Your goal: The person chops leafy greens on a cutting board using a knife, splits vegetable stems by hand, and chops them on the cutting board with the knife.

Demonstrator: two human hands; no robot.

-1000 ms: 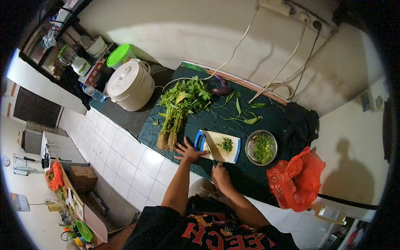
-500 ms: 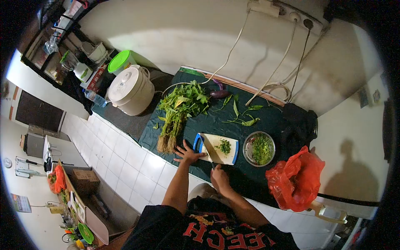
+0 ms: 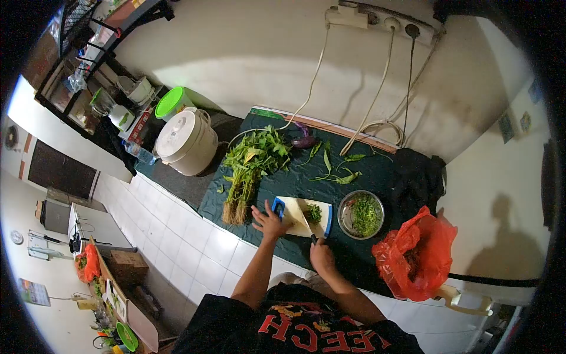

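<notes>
My right hand [image 3: 322,257] is closed around the handle of a knife [image 3: 305,219], whose blade slants across a white cutting board [image 3: 290,207] with blue ends. The blade lies just left of a small heap of chopped greens [image 3: 313,213]. Fingers spread, my left hand [image 3: 270,225] rests at the board's near left corner, its thumb reaching over the edge. Right of the board stands a round metal bowl [image 3: 345,226] with chopped greens inside. Behind my left hand lies a bunch of leafy greens [image 3: 257,156], roots toward me.
A red plastic bag [image 3: 415,256] sits open at the table's right. Toward the wall lie a purple eggplant [image 3: 305,142] and loose leafy sprigs [image 3: 337,174]. At left is a white rice cooker [image 3: 187,141]. Cables [image 3: 377,97] hang from a socket strip [image 3: 377,17].
The knife has moved right over the board, closer to the chopped greens. My left hand stays spread by the board's left end. The whole view has shifted slightly.
</notes>
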